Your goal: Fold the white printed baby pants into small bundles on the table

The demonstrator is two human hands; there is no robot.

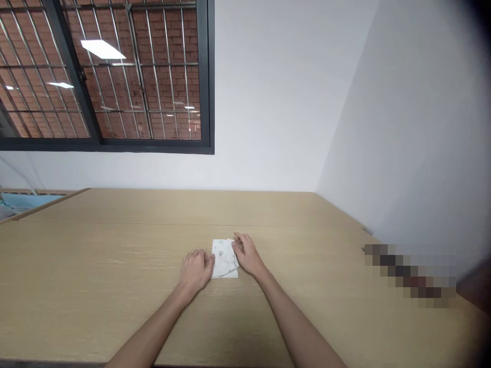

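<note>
A small folded white cloth [223,259] with a faint print lies flat on the light wooden table [115,266], in the middle. My left hand [196,270] rests at its left edge, fingers curled with the fingertips pressing the cloth's side. My right hand [247,253] lies on its right edge, fingers bent and pinching the upper right corner of the fabric. Both forearms reach in from the bottom of the view.
A white wall stands behind the table and another along its right side. A dark-framed barred window [115,76] showing brick is at the upper left. A blurred-out patch [410,271] sits at the table's right edge. A blue surface [23,202] shows at far left.
</note>
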